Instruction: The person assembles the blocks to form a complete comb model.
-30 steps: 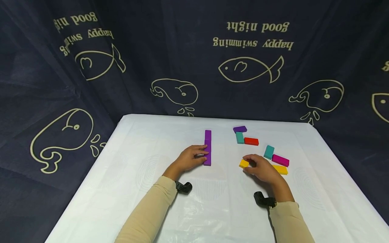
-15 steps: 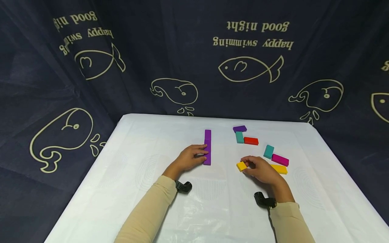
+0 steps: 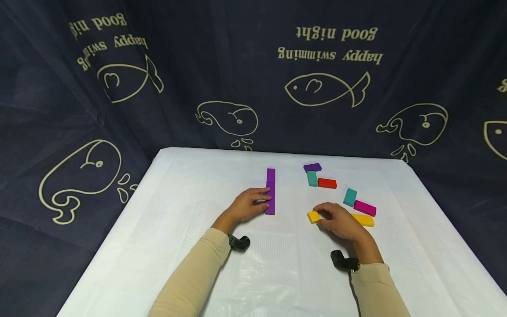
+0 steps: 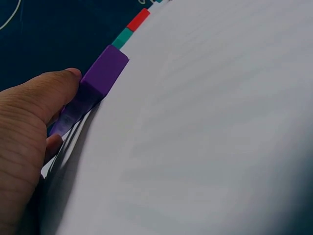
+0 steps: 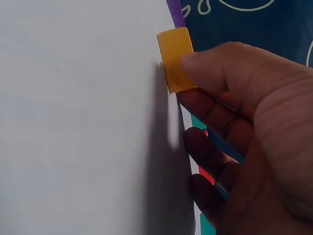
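Observation:
A long purple bar [image 3: 270, 191] lies on the white table [image 3: 190, 189], pointing away from me. My left hand [image 3: 264, 197] rests its thumb and fingertips against the bar's left side near the front end. The left wrist view shows the thumb of the left hand [image 4: 58, 117] pressed on the purple bar [image 4: 100, 78]. My right hand [image 3: 321, 214] pinches a small yellow block [image 3: 314, 216] that lies flat on the table, right of the bar. In the right wrist view the yellow block [image 5: 175, 58] sits under the thumb of the right hand [image 5: 193, 85].
Loose blocks lie right of the bar: a purple one [image 3: 312, 167], a teal one [image 3: 312, 178] and a red one [image 3: 327, 183] at the back. A teal block [image 3: 350, 197], a magenta block [image 3: 365, 208] and a long yellow block [image 3: 364, 220] lie nearer. A dark printed curtain [image 3: 253, 88] surrounds the table.
My right hand has slid the small yellow block a little to the left, toward the purple bar. The left hand and the bar have stayed put.

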{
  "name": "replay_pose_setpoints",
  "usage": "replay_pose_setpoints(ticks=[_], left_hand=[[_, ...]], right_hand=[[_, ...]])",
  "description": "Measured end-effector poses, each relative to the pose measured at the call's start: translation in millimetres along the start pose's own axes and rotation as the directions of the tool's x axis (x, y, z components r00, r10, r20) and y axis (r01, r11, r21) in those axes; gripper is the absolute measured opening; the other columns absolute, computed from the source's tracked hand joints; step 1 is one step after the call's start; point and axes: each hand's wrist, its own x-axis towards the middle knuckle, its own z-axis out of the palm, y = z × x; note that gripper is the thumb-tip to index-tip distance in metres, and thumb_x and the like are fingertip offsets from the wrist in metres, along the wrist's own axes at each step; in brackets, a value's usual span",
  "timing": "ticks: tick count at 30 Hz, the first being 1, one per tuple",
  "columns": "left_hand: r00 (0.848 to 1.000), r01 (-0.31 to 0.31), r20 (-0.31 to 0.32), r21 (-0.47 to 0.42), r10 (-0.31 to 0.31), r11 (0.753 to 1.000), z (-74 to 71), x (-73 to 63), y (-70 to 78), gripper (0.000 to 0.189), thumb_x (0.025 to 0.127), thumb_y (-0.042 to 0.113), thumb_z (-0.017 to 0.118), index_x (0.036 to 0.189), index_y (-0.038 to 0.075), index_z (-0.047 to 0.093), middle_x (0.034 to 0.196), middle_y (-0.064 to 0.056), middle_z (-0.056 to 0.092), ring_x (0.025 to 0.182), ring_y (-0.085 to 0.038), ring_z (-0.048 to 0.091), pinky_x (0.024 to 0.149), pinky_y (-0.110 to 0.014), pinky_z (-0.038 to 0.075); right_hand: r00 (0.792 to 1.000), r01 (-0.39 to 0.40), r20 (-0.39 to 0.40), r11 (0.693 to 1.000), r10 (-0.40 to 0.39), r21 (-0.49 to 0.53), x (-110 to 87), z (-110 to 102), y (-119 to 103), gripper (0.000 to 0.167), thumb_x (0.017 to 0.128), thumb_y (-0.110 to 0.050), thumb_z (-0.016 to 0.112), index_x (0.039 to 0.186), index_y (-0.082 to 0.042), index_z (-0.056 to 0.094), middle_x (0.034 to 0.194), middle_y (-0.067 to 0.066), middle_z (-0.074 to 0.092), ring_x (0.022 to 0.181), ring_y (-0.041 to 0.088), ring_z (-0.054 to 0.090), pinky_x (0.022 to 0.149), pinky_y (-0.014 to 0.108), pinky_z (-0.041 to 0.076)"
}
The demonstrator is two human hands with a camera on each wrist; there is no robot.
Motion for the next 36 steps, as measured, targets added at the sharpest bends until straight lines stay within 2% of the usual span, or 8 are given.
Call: replay_pose_setpoints(ticks=[10,17,23,36], left_hand=[[1.0,-0.006,-0.014,0.012,0.006,1.0,-0.3,-1.2,-2.4,0.03,0.093,0.019,0.071,0.12,0.007,0.072,0.143,-0.009,0.055,0.132,-0.028,0.05,0.112,-0.041,0.036],[1.0,0.031,0.004,0.011,-0.031,0.999,-0.4,0.3,-3.2,0.03,0.093,0.021,0.07,0.121,0.009,0.072,0.144,-0.005,0.054,0.133,-0.024,0.048,0.113,-0.039,0.034],[0.999,0.029,0.014,0.009,-0.029,1.0,-0.1,1.1,-2.9,0.031,0.093,0.021,0.07,0.122,0.01,0.071,0.144,-0.005,0.054,0.133,-0.024,0.048,0.113,-0.039,0.034],[1.0,0.025,0.003,-0.014,-0.025,1.0,0.3,-0.5,-2.4,0.031,0.092,0.02,0.071,0.122,0.009,0.072,0.144,-0.005,0.054,0.133,-0.025,0.048,0.113,-0.041,0.036]], right_hand=[[1.0,-0.001,0.006,0.999,0.0,0.036,3.6,7.3,-13.3,0.024,0.09,-0.01,0.071,0.114,-0.01,0.065,0.115,0.007,0.064,0.111,0.029,0.058,0.102,0.05,0.046],[1.0,-0.026,0.017,0.996,0.024,0.081,13.2,28.5,-42.4,0.025,0.09,-0.012,0.073,0.114,-0.011,0.065,0.11,0.004,0.064,0.103,0.025,0.057,0.099,0.048,0.049],[0.998,-0.058,0.027,0.995,0.056,0.084,22.3,50.5,-65.1,0.023,0.088,-0.012,0.075,0.109,-0.013,0.066,0.098,0.0,0.063,0.093,0.021,0.055,0.092,0.039,0.05],[0.999,0.04,-0.003,0.998,-0.04,0.044,31.4,76.9,-83.7,0.018,0.084,-0.007,0.076,0.098,-0.011,0.066,0.091,0.0,0.061,0.085,0.017,0.054,0.082,0.036,0.048]])
